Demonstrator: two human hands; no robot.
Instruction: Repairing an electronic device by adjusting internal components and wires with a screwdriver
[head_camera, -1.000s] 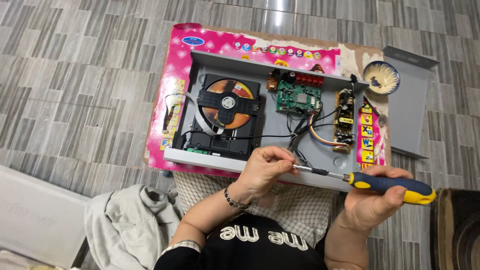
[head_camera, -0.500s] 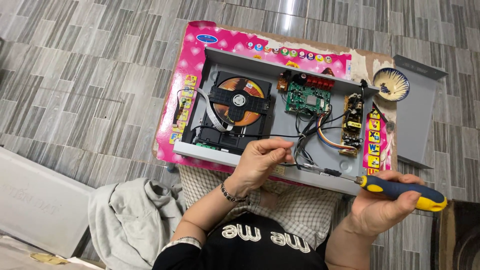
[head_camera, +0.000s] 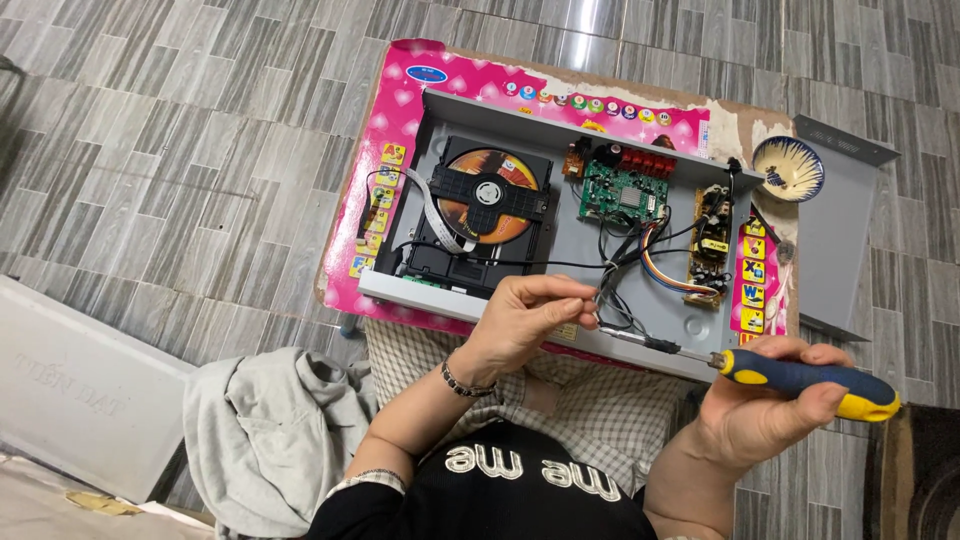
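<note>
An opened grey disc player lies on a small pink table, showing a black disc drive, a green circuit board and a brown power board. My left hand pinches something small at the player's front edge beside a bundle of wires. My right hand grips a blue and yellow screwdriver, its shaft pointing left toward my left fingers.
The grey metal cover lies at the table's right with a small patterned bowl beside it. A grey cloth lies on the tiled floor at my left, next to a white panel.
The view shifted slightly. My left fingers stay pinched at the front edge, and the screwdriver in my right hand has hardly moved relative to the player.
</note>
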